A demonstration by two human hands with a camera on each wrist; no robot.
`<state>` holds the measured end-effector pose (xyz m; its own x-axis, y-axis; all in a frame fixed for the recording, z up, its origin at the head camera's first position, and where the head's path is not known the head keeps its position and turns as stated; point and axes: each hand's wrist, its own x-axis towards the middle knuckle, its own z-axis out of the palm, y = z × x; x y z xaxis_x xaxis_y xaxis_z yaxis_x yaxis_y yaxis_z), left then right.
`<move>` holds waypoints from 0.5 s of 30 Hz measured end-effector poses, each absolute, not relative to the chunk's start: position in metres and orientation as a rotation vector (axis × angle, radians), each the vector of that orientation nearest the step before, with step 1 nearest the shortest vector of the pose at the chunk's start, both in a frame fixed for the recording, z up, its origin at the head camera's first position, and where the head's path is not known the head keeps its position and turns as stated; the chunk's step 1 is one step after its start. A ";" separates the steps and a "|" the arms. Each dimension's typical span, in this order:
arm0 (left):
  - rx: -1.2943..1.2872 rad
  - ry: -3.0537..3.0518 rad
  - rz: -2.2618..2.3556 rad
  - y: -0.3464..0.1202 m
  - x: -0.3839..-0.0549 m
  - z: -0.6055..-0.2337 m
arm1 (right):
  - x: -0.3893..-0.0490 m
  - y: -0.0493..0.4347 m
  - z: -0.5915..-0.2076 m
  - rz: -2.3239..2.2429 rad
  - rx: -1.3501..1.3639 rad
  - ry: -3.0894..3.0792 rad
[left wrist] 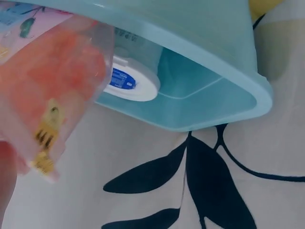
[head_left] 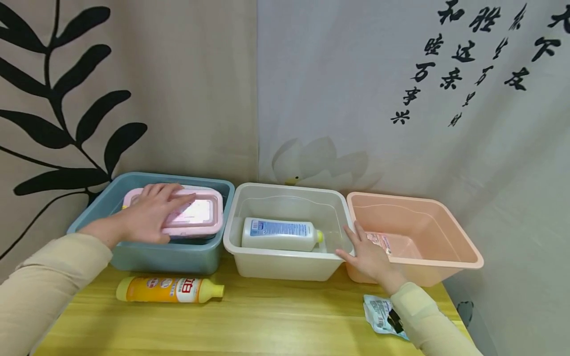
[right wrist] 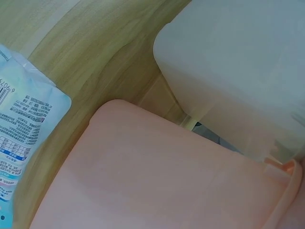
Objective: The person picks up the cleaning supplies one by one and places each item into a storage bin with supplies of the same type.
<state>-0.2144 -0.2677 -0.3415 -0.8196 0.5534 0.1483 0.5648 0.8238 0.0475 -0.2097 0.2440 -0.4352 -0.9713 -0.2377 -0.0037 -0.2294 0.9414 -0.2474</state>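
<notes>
My left hand [head_left: 149,212] lies over a pink pack of wipes [head_left: 209,210] with a plastic lid and grips it at the blue bin [head_left: 165,262]. In the left wrist view the pack's clear, orange-patterned end [left wrist: 62,81] juts out past the bin's rim. Beneath it, inside the bin, a white-capped container [left wrist: 138,86] with a blue label shows in part. My right hand [head_left: 369,254] has its fingers spread at the adjoining rims of the white bin [head_left: 285,264] and the peach bin [head_left: 423,269]. Nothing is held in it.
A white bottle [head_left: 278,235] with a yellow cap lies in the white bin. Inside the peach bin is a red-and-white packet [head_left: 378,241]. On the wooden table [head_left: 276,321] in front lie a yellow-orange bottle [head_left: 165,289] and a light-blue pouch [head_left: 378,314]. Curtains hang close behind.
</notes>
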 end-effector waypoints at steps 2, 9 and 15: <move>-0.860 -2.932 -0.155 -0.268 -0.215 -0.341 | -0.210 0.244 -0.435 -0.388 -0.372 3.060; -0.824 -3.043 -0.246 -0.267 -0.222 -0.337 | -0.210 0.243 -0.436 -0.374 -0.369 3.068; -0.832 -3.064 -0.237 -0.268 -0.223 -0.342 | -0.209 0.243 -0.436 -0.379 -0.364 3.063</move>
<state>-0.2231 -0.2680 -0.3416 -0.8626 0.5060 -0.0019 0.4997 0.8524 0.1541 -0.2093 0.2432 -0.4355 -0.9720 -0.2350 -0.0052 -0.2267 0.9428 -0.2446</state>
